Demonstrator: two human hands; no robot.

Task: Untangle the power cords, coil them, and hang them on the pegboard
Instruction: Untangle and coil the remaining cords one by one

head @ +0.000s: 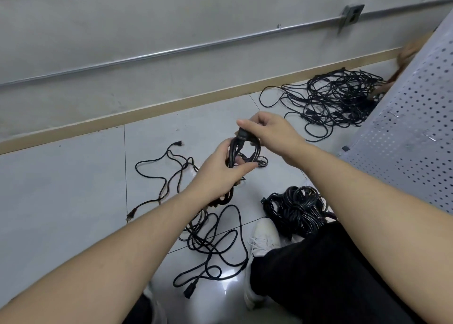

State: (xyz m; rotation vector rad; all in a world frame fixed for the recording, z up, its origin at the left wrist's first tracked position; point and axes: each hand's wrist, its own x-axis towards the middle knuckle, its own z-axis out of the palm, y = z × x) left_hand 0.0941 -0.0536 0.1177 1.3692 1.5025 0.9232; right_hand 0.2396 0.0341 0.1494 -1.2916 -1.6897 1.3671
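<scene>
Coiled cord [242, 152], gripped between left hand [220, 174], right hand [272, 133]

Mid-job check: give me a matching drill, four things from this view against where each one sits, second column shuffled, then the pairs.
Things:
1. coil in hands
2. tangled pile
3. bundled coils
4. pegboard

Places:
A. on the floor beside the white shoe
B. leaning at the right edge of the view
C. held by left hand and right hand, above the floor
D. on the floor near the baseboard

Pairs: 1-C, 2-D, 3-A, 4-B
</scene>
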